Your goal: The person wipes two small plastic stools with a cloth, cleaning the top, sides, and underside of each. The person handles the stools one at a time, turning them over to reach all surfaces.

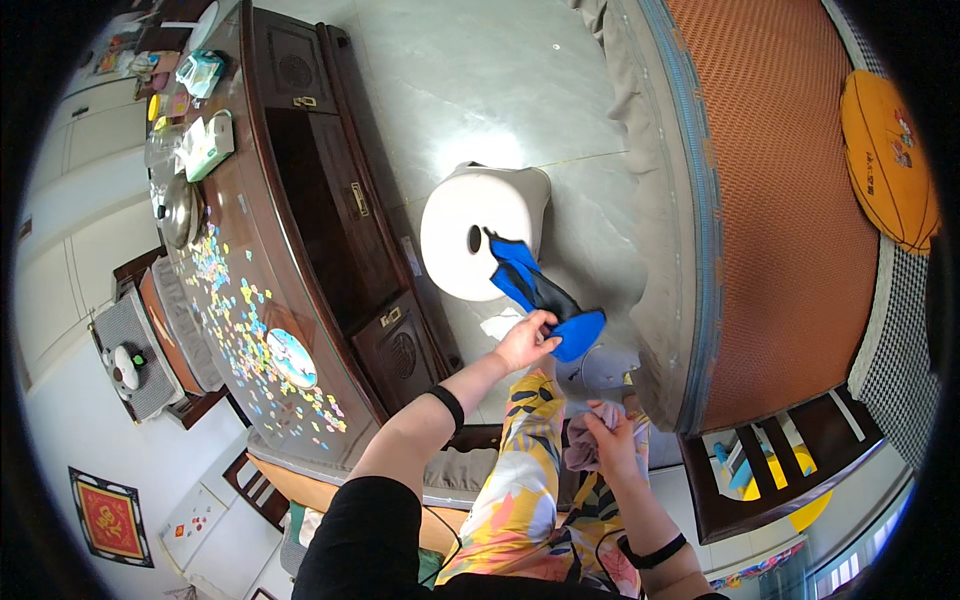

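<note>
My left hand (529, 341) pinches a blue and black fabric item (536, 289), shaped somewhat like a soft shoe. Its rounded blue end lies by my fingers, and its far end, with a thin black edge, reaches over a round white plastic stool (457, 210) that has a dark hole in the seat. Close to my lap, my right hand (615, 442) grips a crumpled mauve cloth (583, 442). Below the stool's edge, beside my left hand, is a piece of white paper or tissue (501, 322).
To the left stands a dark wooden table (300, 300) with scattered colourful small pieces (247, 330), a round picture disc (292, 358), a tissue box (208, 148) and a metal lid (180, 212). A couch with a brown woven mat (787, 210) and a basketball-shaped cushion (889, 161) is at right.
</note>
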Demonstrator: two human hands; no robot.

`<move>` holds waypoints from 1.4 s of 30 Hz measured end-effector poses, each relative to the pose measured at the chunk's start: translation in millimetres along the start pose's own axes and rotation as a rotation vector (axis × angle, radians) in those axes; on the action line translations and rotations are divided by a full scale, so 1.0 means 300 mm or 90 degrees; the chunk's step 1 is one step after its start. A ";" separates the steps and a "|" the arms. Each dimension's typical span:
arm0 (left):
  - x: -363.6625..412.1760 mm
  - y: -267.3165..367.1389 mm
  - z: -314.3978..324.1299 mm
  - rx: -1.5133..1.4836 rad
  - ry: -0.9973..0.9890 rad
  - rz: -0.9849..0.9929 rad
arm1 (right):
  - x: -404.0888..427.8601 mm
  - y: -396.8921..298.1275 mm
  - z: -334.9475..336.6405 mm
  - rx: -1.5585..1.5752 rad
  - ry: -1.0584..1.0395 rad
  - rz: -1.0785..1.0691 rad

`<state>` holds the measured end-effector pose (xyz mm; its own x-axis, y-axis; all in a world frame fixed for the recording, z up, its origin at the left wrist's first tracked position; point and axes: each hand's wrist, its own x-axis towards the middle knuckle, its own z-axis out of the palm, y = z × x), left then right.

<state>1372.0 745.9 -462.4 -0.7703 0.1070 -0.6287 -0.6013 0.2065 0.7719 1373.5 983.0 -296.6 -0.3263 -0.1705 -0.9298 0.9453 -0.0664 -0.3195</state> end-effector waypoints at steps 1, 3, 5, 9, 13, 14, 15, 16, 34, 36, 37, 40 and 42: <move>0.007 -0.018 -0.011 0.038 0.098 0.002 | 0.007 -0.005 -0.003 -0.001 -0.003 -0.005; 0.077 -0.076 -0.086 0.113 0.269 0.017 | 0.017 -0.013 -0.011 0.013 -0.004 0.000; 0.168 -0.144 -0.204 0.316 0.397 -0.071 | 0.022 -0.019 -0.021 0.052 -0.001 0.020; 0.328 -0.170 -0.380 0.360 0.310 -0.259 | 0.031 -0.015 -0.032 -0.036 0.055 0.024; 0.384 -0.075 -0.411 0.320 0.231 -0.398 | 0.031 -0.015 -0.029 0.001 0.052 0.035; 0.381 -0.050 -0.409 0.342 0.236 -0.408 | 0.029 -0.018 -0.024 0.025 0.038 0.027; 0.372 -0.028 -0.406 0.364 0.235 -0.418 | 0.025 -0.023 -0.018 0.052 0.042 0.025; 0.362 -0.006 -0.399 0.389 0.233 -0.433 | 0.021 -0.032 -0.012 0.054 0.038 -0.005; -0.683 1.125 -0.173 0.380 0.247 0.157 | -0.572 -0.464 -0.039 0.188 -0.166 -0.216; -0.751 1.293 -0.095 0.386 0.214 0.197 | -0.713 -0.513 -0.062 0.249 -0.241 -0.180; -0.789 1.375 -0.063 0.359 0.166 0.189 | -0.785 -0.534 -0.075 0.279 -0.260 -0.157; -0.853 1.622 0.061 0.415 0.132 0.250 | -1.003 -0.581 -0.127 0.352 -0.221 -0.221; -0.881 1.769 0.155 0.441 0.088 0.318 | -1.133 -0.599 -0.185 0.418 -0.170 -0.260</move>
<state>1266.5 872.3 109.0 -0.9557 0.2335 -0.1790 0.0454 0.7181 0.6944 1314.9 1107.4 66.7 -0.7130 -0.2307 -0.6621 0.5814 -0.7224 -0.3743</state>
